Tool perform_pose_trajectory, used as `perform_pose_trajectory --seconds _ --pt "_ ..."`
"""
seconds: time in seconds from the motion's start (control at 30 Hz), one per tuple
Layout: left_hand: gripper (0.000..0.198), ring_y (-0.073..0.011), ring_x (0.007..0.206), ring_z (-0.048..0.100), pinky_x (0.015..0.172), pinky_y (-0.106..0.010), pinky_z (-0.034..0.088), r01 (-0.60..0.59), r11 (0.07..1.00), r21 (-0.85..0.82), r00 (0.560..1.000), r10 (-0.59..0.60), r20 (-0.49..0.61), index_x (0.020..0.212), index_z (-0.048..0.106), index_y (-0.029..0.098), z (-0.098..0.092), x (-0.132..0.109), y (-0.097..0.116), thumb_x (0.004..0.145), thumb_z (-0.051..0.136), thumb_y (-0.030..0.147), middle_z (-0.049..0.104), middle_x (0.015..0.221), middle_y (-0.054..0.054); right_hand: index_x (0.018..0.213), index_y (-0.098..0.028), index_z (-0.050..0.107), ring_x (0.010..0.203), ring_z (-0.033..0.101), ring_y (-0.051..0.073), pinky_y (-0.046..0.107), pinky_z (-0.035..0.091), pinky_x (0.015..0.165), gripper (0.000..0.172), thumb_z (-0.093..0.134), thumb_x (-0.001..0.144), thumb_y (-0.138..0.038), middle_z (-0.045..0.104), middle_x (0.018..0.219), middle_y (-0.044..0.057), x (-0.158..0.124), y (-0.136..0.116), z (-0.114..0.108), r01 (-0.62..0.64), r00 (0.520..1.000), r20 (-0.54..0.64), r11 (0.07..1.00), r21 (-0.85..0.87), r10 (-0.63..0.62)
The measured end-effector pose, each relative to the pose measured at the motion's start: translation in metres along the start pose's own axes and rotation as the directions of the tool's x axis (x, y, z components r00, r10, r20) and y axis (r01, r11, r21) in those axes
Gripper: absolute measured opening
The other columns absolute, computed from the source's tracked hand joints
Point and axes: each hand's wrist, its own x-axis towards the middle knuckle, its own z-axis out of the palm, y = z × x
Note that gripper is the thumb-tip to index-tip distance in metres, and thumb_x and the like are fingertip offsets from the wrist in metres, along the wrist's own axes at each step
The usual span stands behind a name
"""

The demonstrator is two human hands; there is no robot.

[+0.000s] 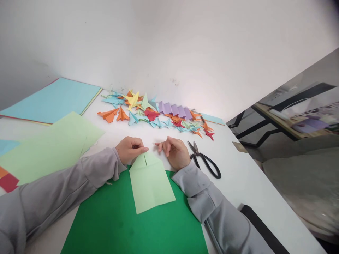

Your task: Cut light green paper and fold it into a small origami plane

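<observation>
A light green sheet of paper (152,187) lies over a dark green sheet (132,229), its far corners folded in toward a middle line so that the far end tapers. My left hand (131,150) pinches the tip of that tapered end between thumb and fingers. Just right of the tip, my right hand (176,151) is raised, palm turned partly up, with its fingers loosely curled and apart from each other. Nothing shows in the right hand, and it looks clear of the paper. Black-handled scissors (203,158) rest beside the right hand with blades slightly parted.
Along the wall lies a pile of small folded paper planes (152,114) in several colours, with a purple pleated paper (174,110) among them. At left are blue sheets (53,100) and a large light green sheet (53,148). A black strip-like object (262,229) lies near the right edge.
</observation>
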Motion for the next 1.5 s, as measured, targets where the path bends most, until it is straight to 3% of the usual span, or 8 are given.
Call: perform_pose_trajectory --seconds 0.17,0.4,0.7,1.03,1.17,1.27,1.37,1.5 --pt "0.033 -0.0073 0.048 0.031 0.048 -0.024 0.025 0.028 0.999 -0.046 1.000 -0.028 -0.010 0.048 0.044 0.016 -0.001 0.000 0.000 0.069 0.058 0.039 0.037 0.048 0.005 0.039 -0.020 0.055 0.053 0.056 0.015 0.036 0.046 0.081 0.042 0.059 0.077 -0.036 0.047 0.037 -0.002 -0.001 0.004 -0.001 0.022 1.000 -0.009 0.999 -0.032 -0.023" --pt "0.034 -0.0084 0.048 0.037 0.049 -0.023 0.029 0.075 0.986 -0.147 0.988 -0.093 -0.120 0.049 0.049 0.016 -0.005 0.001 0.005 0.067 0.061 0.042 0.042 0.047 0.004 0.081 -0.021 0.068 0.069 0.058 0.013 0.026 0.046 0.065 0.022 0.074 0.065 -0.035 0.066 0.078 0.000 -0.010 -0.001 0.008 0.008 0.999 0.038 0.969 -0.246 0.001" --pt "0.035 -0.0085 0.048 0.042 0.049 -0.023 0.035 0.114 0.961 -0.254 0.948 -0.181 -0.261 0.053 0.056 0.016 -0.004 0.003 0.005 0.069 0.061 0.047 0.048 0.048 0.004 0.058 -0.017 0.056 0.044 0.037 0.007 0.021 0.027 0.040 0.038 0.068 0.066 -0.052 0.048 0.050 -0.004 -0.012 -0.002 0.009 -0.134 0.991 -0.062 0.906 -0.401 0.119" --pt "0.029 -0.0087 0.051 0.039 0.048 -0.024 0.031 0.116 0.951 -0.288 0.972 -0.169 -0.165 0.052 0.058 0.014 -0.005 0.001 0.004 0.065 0.067 0.039 0.044 0.050 0.004 0.046 -0.019 0.041 0.041 0.026 0.006 0.023 0.020 0.039 0.048 0.059 0.073 -0.054 0.029 0.042 -0.007 -0.019 -0.003 0.014 -0.121 0.984 0.065 0.892 -0.435 0.165" --pt "0.022 -0.0101 0.053 0.047 0.051 -0.024 0.040 0.042 0.991 -0.131 0.955 -0.078 -0.287 0.066 0.062 0.014 -0.004 0.000 -0.001 0.073 0.059 0.034 0.052 0.058 0.002 0.049 -0.018 0.048 0.046 0.030 0.008 0.023 0.023 0.043 0.041 0.055 0.075 -0.048 0.035 0.047 -0.005 -0.015 -0.001 0.011 0.007 0.999 0.039 0.785 -0.619 0.022" --pt "0.015 -0.0128 0.063 0.055 0.058 -0.026 0.047 -0.122 0.972 0.200 0.930 0.183 -0.320 0.081 0.066 0.014 -0.001 -0.002 -0.008 0.075 0.054 0.021 0.061 0.074 -0.004 0.056 -0.017 0.057 0.048 0.036 0.010 0.023 0.027 0.047 0.031 0.054 0.073 -0.043 0.043 0.049 -0.003 -0.012 0.000 0.010 0.003 0.999 -0.030 0.631 -0.776 -0.042" --pt "0.022 -0.0168 0.076 0.058 0.071 -0.030 0.050 -0.333 0.752 0.569 0.887 0.455 -0.082 0.085 0.067 0.012 0.003 -0.004 -0.014 0.078 0.047 0.010 0.065 0.082 -0.008 0.054 -0.018 0.057 0.049 0.042 0.011 0.024 0.030 0.050 0.026 0.055 0.071 -0.037 0.048 0.048 -0.002 -0.012 -0.001 0.011 -0.094 0.991 -0.128 0.477 -0.874 -0.039" --pt "0.023 -0.0212 0.084 0.057 0.077 -0.035 0.049 -0.440 0.497 0.748 0.863 0.463 0.200 0.085 0.067 0.010 0.006 -0.006 -0.018 0.078 0.046 0.006 0.067 0.093 -0.013 0.054 -0.020 0.059 0.049 0.048 0.014 0.025 0.030 0.050 0.023 0.057 0.070 -0.036 0.056 0.049 -0.001 -0.016 -0.005 0.016 -0.223 0.971 -0.236 0.263 -0.939 -0.020"
